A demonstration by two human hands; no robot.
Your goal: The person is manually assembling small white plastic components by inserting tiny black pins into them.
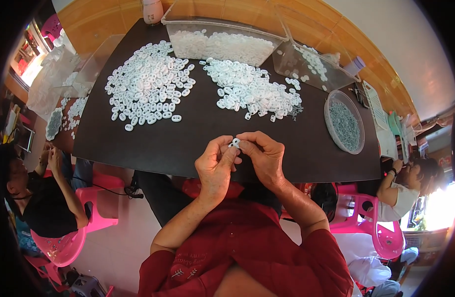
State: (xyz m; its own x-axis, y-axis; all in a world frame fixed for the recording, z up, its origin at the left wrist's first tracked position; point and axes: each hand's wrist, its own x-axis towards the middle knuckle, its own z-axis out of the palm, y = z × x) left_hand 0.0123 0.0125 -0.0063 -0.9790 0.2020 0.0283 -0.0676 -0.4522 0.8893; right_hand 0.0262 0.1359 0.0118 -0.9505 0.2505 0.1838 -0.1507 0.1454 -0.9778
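Note:
Just above the near edge of the dark table [188, 133], my two hands meet over a small white oval plastic piece with holes [234, 142]. My left hand [215, 163] pinches it between thumb and fingers from the left. From the right, the thumb and forefinger of my right hand [263, 157] close on the same piece. Whether a second small part sits between the fingertips, I cannot make out. Beyond my hands lie two heaps: white oval two-holed pieces [148, 81] on the left, and smaller white pieces [254, 89] on the right, with a few grey bits at its edge.
A round clear tub [358, 147] of small grey metal parts stands at the right. Behind the heaps are a clear bin [227, 25] of white pieces and another clear box [331, 67]. One person [49, 198] sits at the left, another [400, 190] at the right, on pink chairs.

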